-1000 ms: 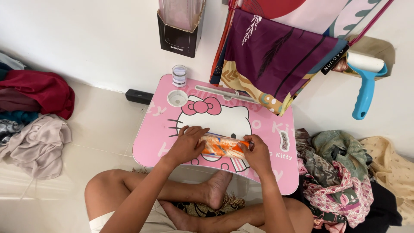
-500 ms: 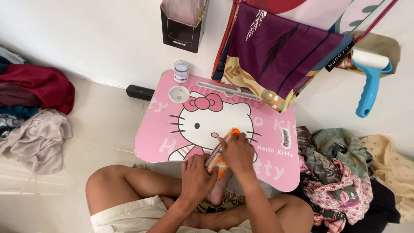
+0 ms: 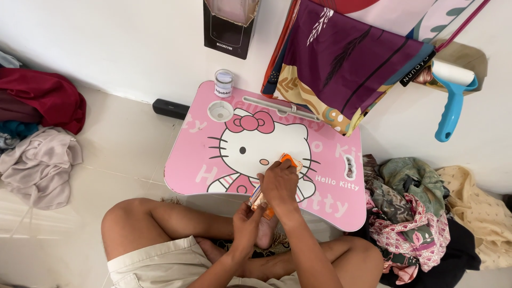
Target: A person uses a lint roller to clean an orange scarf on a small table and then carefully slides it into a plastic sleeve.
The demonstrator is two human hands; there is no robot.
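I sit cross-legged at a small pink lap table [image 3: 213, 160] with a cartoon cat printed on it. A flat orange and clear packet [image 3: 287, 159] stands on edge near the table's front. My right hand [image 3: 278, 184] grips it from above, covering most of it. My left hand [image 3: 248, 221] holds the packet's lower end, just off the table's front edge above my feet. What the packet contains is hidden by my fingers.
A small clear jar [image 3: 224, 83] and a round cup recess [image 3: 220, 111] sit at the table's back left. Patterned cloths [image 3: 346, 69] hang on the wall, a blue lint roller [image 3: 452, 101] beside them. Clothing piles lie left [image 3: 40, 160] and right [image 3: 421, 213]. A black bar [image 3: 170, 109] lies on the floor.
The packet lay flat under both hands on the table's middle. It has been turned up on edge and drawn toward the front edge, with my left hand dropping below it.
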